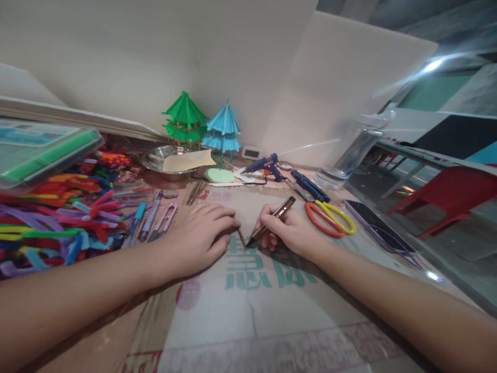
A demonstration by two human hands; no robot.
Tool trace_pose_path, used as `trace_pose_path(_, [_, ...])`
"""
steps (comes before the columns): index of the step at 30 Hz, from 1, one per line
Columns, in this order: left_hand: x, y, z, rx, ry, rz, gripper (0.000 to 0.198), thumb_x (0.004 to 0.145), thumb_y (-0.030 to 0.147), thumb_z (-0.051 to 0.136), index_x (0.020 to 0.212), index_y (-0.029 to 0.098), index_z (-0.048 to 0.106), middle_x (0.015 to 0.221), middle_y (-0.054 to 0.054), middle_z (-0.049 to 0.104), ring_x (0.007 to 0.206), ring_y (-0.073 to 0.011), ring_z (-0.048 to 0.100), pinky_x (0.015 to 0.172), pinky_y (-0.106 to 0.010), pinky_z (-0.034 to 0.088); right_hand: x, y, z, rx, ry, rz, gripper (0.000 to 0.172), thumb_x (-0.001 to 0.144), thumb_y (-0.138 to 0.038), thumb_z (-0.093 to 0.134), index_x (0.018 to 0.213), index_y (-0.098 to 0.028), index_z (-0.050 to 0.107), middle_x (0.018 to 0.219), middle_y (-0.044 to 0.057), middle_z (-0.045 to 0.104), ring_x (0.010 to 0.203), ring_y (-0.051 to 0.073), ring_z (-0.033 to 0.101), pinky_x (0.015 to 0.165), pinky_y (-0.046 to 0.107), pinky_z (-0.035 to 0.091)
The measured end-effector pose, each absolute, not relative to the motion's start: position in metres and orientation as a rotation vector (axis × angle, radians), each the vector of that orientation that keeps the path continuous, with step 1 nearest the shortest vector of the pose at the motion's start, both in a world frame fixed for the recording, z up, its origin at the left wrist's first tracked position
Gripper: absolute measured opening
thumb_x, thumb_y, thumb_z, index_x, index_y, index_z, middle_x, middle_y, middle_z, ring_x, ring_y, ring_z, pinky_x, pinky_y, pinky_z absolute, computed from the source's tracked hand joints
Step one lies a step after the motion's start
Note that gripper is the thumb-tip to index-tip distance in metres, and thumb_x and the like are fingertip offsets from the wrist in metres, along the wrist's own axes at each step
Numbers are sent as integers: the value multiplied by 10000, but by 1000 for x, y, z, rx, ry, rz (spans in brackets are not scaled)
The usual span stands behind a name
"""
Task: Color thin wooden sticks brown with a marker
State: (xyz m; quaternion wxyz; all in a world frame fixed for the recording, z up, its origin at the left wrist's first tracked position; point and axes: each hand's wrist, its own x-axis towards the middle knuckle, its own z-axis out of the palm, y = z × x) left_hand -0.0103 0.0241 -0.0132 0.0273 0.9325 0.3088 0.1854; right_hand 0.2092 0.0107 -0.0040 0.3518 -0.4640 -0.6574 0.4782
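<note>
My right hand (287, 228) grips a dark brown marker (280, 211), tilted, its black tip down by the end of a thin brown stick (242, 237). The fingertips of my left hand (204, 235) hold that stick at its far end, low over the printed sheet (209, 316) that covers the table. Scissors (330, 216) with red and yellow handles lie beyond my right wrist. Left of my left hand are a pink cutter (166, 217) and several pens (146, 220). A few more brown sticks (196, 191) rest just past my left hand.
Colourful pipe cleaners (70, 223) pile up at left, under a plastic case (42, 150). At the back stand a green tiered model (185, 116), a blue one (222, 127), a metal bowl (153, 165), a glue gun (266, 166) and a clear jar (345, 155). A phone (376, 225) lies at right.
</note>
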Motion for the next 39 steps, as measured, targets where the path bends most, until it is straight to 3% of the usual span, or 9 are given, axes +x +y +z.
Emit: trace_pose_path(39, [-11, 25, -15, 2869, 956, 583, 330, 899, 207, 418, 1153, 202, 628, 1277, -98, 592, 1215, -262, 500, 1031, -483, 379, 209, 10, -5, -1214, -1705, 1208, 219, 802, -372, 547, 687, -187, 527, 465, -27, 581, 394, 88, 521, 407, 187, 396])
